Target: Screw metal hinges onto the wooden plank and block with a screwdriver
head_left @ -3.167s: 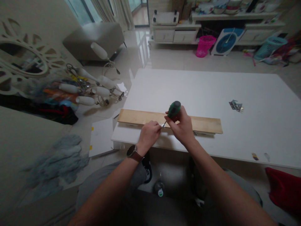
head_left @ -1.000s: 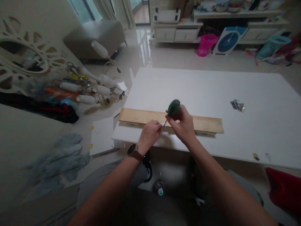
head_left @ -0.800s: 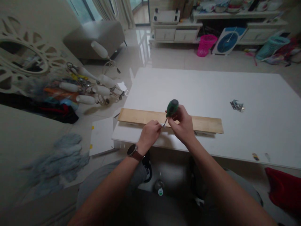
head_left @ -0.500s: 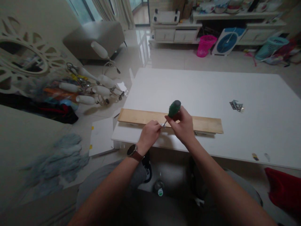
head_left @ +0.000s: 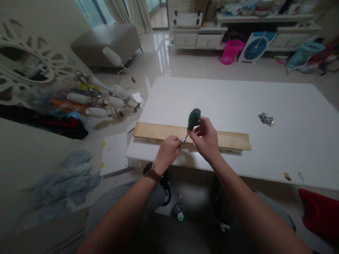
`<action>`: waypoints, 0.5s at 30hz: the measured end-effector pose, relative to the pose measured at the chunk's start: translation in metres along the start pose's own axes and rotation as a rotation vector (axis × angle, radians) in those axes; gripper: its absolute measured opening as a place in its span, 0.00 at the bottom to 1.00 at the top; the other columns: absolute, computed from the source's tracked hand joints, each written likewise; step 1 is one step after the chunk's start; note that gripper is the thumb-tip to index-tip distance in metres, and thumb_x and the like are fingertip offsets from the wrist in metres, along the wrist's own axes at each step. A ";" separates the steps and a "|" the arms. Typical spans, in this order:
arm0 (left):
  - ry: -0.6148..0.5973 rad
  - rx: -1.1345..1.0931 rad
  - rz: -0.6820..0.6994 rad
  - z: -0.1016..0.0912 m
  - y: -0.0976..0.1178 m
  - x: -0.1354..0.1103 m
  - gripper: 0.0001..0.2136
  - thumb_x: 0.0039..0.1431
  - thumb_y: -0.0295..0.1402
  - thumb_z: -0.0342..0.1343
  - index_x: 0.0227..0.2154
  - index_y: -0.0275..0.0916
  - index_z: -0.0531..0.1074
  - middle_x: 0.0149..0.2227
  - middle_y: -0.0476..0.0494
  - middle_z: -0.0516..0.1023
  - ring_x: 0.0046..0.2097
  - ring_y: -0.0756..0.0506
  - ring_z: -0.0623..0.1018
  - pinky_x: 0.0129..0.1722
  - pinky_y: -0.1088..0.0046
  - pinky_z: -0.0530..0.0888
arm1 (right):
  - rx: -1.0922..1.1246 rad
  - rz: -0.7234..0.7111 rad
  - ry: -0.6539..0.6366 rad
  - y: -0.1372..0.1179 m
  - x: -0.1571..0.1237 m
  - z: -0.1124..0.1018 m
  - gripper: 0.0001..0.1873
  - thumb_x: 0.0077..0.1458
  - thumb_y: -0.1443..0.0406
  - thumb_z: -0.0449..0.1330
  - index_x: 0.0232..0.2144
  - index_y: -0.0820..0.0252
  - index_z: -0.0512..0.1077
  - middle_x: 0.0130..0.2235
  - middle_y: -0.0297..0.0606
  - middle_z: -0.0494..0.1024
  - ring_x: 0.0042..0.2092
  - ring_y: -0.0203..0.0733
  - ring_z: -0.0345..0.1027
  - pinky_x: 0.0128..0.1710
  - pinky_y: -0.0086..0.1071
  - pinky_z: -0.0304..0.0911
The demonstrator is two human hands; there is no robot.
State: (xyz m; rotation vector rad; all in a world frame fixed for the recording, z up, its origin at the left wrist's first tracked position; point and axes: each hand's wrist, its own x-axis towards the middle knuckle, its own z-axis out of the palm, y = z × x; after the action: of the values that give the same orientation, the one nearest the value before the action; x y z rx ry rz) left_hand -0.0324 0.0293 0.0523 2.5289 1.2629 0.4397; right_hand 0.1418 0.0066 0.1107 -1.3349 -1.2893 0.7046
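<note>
My right hand (head_left: 206, 138) is closed round a green-handled screwdriver (head_left: 194, 119), which leans with its tip down. The tip meets a small metal piece (head_left: 183, 140) at the near edge of a long wooden board (head_left: 159, 131). Pinched fingers of my left hand (head_left: 168, 150) hold that metal piece against the board; its exact shape is partly hidden by them. The board lies along the near side of a white table panel (head_left: 227, 102), slightly raised on something beneath it.
A small heap of metal brackets (head_left: 266, 119) lies on the panel's right. Nearer me are a small gold-and-black piece (head_left: 287, 176) and a faint small item. Left on the floor are a lamp with white shades (head_left: 113, 101) and a white box (head_left: 115, 154). A bottle (head_left: 179, 211) stands below.
The screwdriver's handle has tipped a little to the left and become more upright, and my right fingers have shifted on it. My left hand stays in place.
</note>
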 end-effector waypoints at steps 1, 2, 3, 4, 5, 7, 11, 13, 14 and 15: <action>0.000 0.002 -0.002 0.000 0.000 0.000 0.09 0.68 0.22 0.57 0.34 0.39 0.79 0.37 0.41 0.78 0.44 0.42 0.76 0.44 0.66 0.72 | -0.029 -0.008 0.008 0.000 0.000 0.000 0.18 0.54 0.63 0.66 0.47 0.51 0.70 0.39 0.32 0.79 0.31 0.37 0.72 0.28 0.33 0.67; 0.001 0.002 -0.004 -0.001 0.000 0.000 0.09 0.68 0.23 0.57 0.34 0.39 0.79 0.37 0.42 0.78 0.44 0.42 0.76 0.44 0.66 0.72 | -0.057 -0.016 0.015 0.000 0.000 0.000 0.16 0.54 0.62 0.66 0.45 0.51 0.70 0.37 0.31 0.77 0.31 0.37 0.71 0.28 0.34 0.67; 0.003 0.002 -0.004 -0.001 0.001 0.000 0.09 0.68 0.23 0.56 0.34 0.39 0.79 0.37 0.42 0.78 0.43 0.42 0.76 0.43 0.66 0.72 | -0.078 -0.020 0.021 0.000 0.001 -0.001 0.15 0.53 0.62 0.66 0.43 0.51 0.70 0.35 0.31 0.76 0.31 0.37 0.70 0.29 0.34 0.67; 0.004 0.002 -0.003 -0.001 0.001 0.000 0.09 0.68 0.23 0.56 0.34 0.39 0.79 0.37 0.42 0.78 0.43 0.43 0.76 0.43 0.66 0.72 | -0.089 -0.020 0.025 0.000 0.001 -0.001 0.14 0.53 0.62 0.66 0.42 0.52 0.70 0.34 0.31 0.75 0.31 0.37 0.70 0.29 0.35 0.67; 0.005 0.001 -0.002 -0.001 0.001 0.000 0.09 0.68 0.23 0.56 0.34 0.39 0.79 0.37 0.42 0.78 0.43 0.43 0.76 0.43 0.67 0.72 | -0.090 -0.017 0.029 0.000 0.000 -0.001 0.13 0.53 0.62 0.66 0.41 0.52 0.70 0.34 0.31 0.76 0.31 0.38 0.70 0.29 0.35 0.67; 0.006 0.000 0.003 -0.001 0.001 0.000 0.09 0.68 0.23 0.56 0.34 0.39 0.79 0.37 0.42 0.78 0.43 0.43 0.76 0.43 0.67 0.72 | -0.068 -0.001 0.028 -0.001 0.000 -0.001 0.13 0.53 0.63 0.67 0.41 0.52 0.69 0.36 0.32 0.78 0.30 0.37 0.70 0.27 0.34 0.66; 0.016 -0.005 0.013 0.000 0.000 0.000 0.09 0.68 0.22 0.56 0.34 0.39 0.79 0.37 0.42 0.79 0.44 0.42 0.76 0.44 0.67 0.72 | 0.004 0.012 0.007 -0.004 -0.001 -0.001 0.16 0.53 0.64 0.65 0.44 0.52 0.69 0.43 0.35 0.82 0.31 0.36 0.71 0.24 0.31 0.62; 0.017 -0.004 0.014 0.000 0.000 0.000 0.10 0.68 0.22 0.56 0.34 0.39 0.79 0.37 0.41 0.79 0.44 0.42 0.76 0.44 0.67 0.72 | 0.029 0.015 -0.001 -0.005 0.000 0.000 0.18 0.54 0.65 0.64 0.47 0.52 0.69 0.46 0.37 0.83 0.33 0.36 0.72 0.23 0.30 0.60; 0.015 -0.002 0.014 0.000 -0.001 0.000 0.10 0.68 0.22 0.56 0.34 0.39 0.79 0.37 0.41 0.79 0.44 0.42 0.76 0.44 0.67 0.72 | 0.037 0.019 -0.002 -0.005 0.000 0.000 0.19 0.54 0.64 0.64 0.48 0.51 0.69 0.46 0.37 0.83 0.33 0.36 0.73 0.23 0.30 0.60; 0.014 -0.001 0.014 0.000 0.000 0.000 0.10 0.68 0.22 0.56 0.33 0.39 0.79 0.37 0.41 0.78 0.44 0.42 0.76 0.44 0.67 0.72 | 0.041 0.021 0.000 -0.005 0.000 0.000 0.20 0.54 0.64 0.65 0.49 0.51 0.69 0.46 0.37 0.83 0.33 0.36 0.73 0.23 0.29 0.59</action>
State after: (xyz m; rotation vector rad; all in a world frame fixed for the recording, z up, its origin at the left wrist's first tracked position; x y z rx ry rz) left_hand -0.0327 0.0295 0.0519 2.5393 1.2509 0.4622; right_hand 0.1407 0.0057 0.1154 -1.3166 -1.2560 0.7418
